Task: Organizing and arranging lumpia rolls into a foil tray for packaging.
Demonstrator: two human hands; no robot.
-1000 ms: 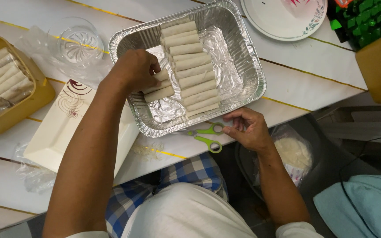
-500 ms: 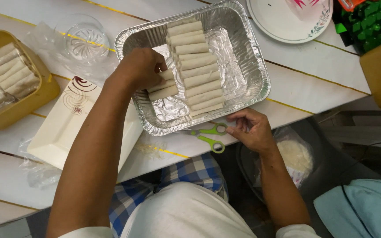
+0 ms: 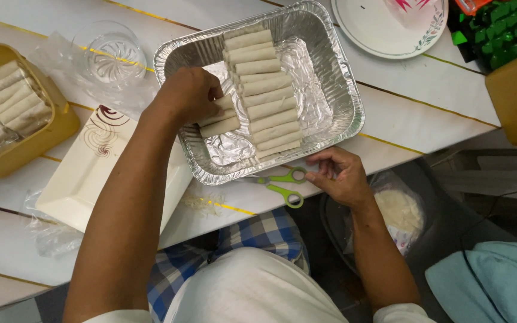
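1. Looking down from the head view, we find our left hand [image 3: 189, 96] inside the foil tray [image 3: 342, 90], its grip closed loosely over pale rolls [image 3: 219, 121] at the tray's left side.
2. We see two or three rolls under that hand, lying beside one another and just left of the stacked row of rolls [image 3: 261, 90] that runs down the tray's middle.
3. We note the long axis: every roll lies across the tray, left to right, and the ones under our left hand point the same way, slightly tilted.
4. We judge the left hand the nearer one; the rolls lie directly beneath its fingers, toward the tray's near-left corner.
5. Our right hand [image 3: 339, 173] rests at the worktop [image 3: 408, 113] edge, just outside the tray's near rim, fingers curled narrow beside the green scissors [image 3: 282, 182]. We cannot tell whether it pinches anything.
6. We observe a yellow container [image 3: 49, 134] of further rolls at far left, well apart, with a white square plate [image 3: 91, 179] between it and the tray.
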